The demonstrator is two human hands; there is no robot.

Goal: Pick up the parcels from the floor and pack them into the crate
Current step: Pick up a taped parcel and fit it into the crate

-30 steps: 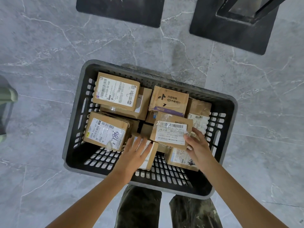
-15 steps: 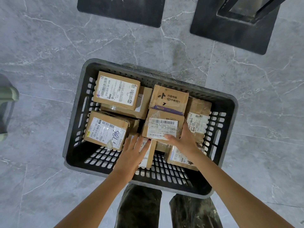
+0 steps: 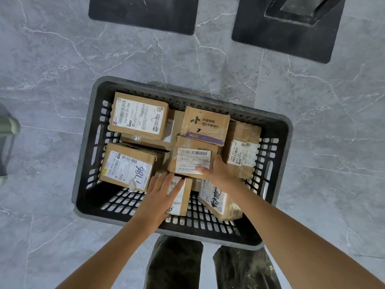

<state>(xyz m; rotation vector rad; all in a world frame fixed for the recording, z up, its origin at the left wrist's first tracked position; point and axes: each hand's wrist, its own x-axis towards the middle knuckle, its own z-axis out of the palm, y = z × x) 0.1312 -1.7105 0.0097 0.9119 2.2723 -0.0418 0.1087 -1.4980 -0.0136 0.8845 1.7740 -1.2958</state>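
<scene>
The person's dark trousers (image 3: 177,263) show just below the near rim of the black slatted plastic crate (image 3: 83,163), and both bare forearms reach in over that rim. The left hand (image 3: 159,200) lies flat, fingers straight and spread, on a small brown cardboard parcel with a white label (image 3: 184,203) at the near middle of the crate. Just to its right, the right hand (image 3: 218,172) grips the near right corner of the brown barcode-labelled cardboard parcel (image 3: 190,155). Its thumb presses the label and its fingers curl round the side. This parcel sits on top of others at the crate's centre.

A hand-lettered brown parcel (image 3: 218,203) leans beneath the right wrist. The bare grid bottom shows only in the near left corner and along the near wall.

Farther in, a brown parcel marked 786 (image 3: 129,167) lies at the left and a tall brown parcel (image 3: 242,149) stands near the right wall. Two more brown boxes (image 3: 139,115) fill the far side edge to edge.

Beyond the crate is grey veined tile floor (image 3: 62,59), with two black square base plates (image 3: 141,13) at the far edge.
</scene>
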